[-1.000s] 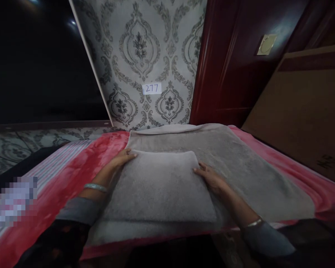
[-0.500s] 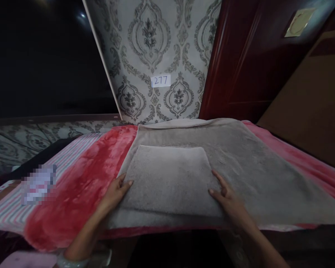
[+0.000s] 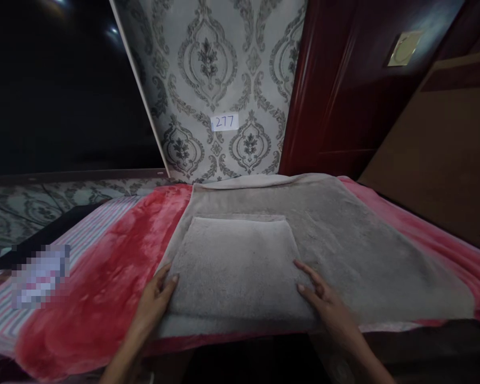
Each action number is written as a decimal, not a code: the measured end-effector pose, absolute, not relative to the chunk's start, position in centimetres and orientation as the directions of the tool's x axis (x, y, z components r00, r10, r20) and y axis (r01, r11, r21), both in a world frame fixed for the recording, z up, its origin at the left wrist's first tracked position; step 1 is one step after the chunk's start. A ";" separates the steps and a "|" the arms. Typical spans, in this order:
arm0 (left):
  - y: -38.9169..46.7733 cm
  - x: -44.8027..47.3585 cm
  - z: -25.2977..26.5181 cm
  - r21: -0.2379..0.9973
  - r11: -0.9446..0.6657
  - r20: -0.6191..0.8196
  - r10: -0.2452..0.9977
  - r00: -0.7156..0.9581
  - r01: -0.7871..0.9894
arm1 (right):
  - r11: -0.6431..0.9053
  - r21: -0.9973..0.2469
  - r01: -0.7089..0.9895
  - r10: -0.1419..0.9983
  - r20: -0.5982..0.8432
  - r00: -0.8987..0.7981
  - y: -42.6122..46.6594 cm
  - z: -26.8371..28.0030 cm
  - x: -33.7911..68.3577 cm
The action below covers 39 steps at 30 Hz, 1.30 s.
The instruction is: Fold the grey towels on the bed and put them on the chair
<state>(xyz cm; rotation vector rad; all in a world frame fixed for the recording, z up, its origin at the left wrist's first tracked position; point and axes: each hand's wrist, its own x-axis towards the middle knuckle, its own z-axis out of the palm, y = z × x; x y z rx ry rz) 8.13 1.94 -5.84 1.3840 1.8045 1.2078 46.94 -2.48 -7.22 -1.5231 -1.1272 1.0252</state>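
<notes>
With fingers standing apart, the left hand (image 3: 154, 301) and right hand (image 3: 326, 301) are flanking the folded cloth (image 3: 240, 266), which is lying near the front-left corner of the grey blanket (image 3: 352, 261), seemingly soft, light, best held by side edges.

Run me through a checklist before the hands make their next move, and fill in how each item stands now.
1. Left hand at the left edge of the folded grey cloth: ok.
2. Right hand at the cloth's right edge: ok.
3. Folded cloth lying on the larger grey blanket: ok.
4. Grey blanket smooth up to its far edge: not ok; a paler, wavy fold runs along there.
5. Layers inside the folded cloth free of creases: cannot tell; they are hidden.
6. Red blanket showing beyond the grey blanket on both sides: ok.
</notes>
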 end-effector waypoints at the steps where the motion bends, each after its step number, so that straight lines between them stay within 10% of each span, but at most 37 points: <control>1: 1.8 8.3 -5.8 0.905 0.059 0.092 0.939 -0.330 0.422 | -0.112 -0.980 0.162 0.969 -0.072 0.237 -2.5 -7.2 46.8; 15: 1.3 7.6 -5.1 0.907 0.126 0.018 0.942 -0.334 0.403 | 0.004 -0.978 0.208 0.966 0.058 0.252 -1.9 -7.9 47.3; 29: 2.9 7.8 -6.3 0.711 -0.063 0.274 0.942 -0.193 0.701 | 0.121 -0.881 0.457 0.936 0.254 0.243 -0.9 -9.5 46.7; 39: 2.1 7.5 -6.6 0.659 -0.125 0.326 0.936 -0.133 0.742 | 0.319 -0.563 0.763 0.842 0.538 0.045 1.7 -5.3 48.9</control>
